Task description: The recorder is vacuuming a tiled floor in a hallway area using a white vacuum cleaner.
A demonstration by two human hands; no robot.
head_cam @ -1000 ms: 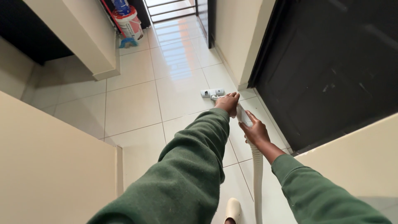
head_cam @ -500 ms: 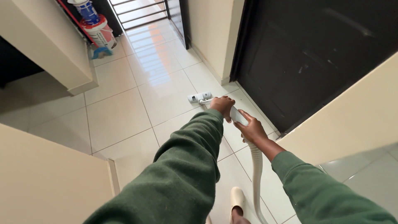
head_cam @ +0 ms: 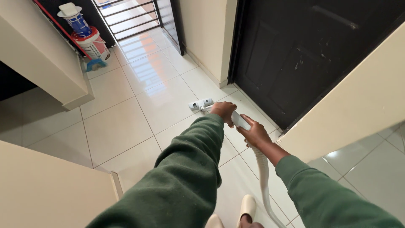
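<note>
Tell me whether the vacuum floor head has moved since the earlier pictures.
Cannot tell. The camera swings; the vacuum floor head sits on the same floor tile, beside the black door, with no clear shift.

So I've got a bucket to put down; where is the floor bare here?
The widest bare tiles lie left of the vacuum head, between it and the cream wall corner. More bare tiles run toward the metal gate. It is crowded by the stacked tubs and around both hands, the hose and the slippers.
</note>
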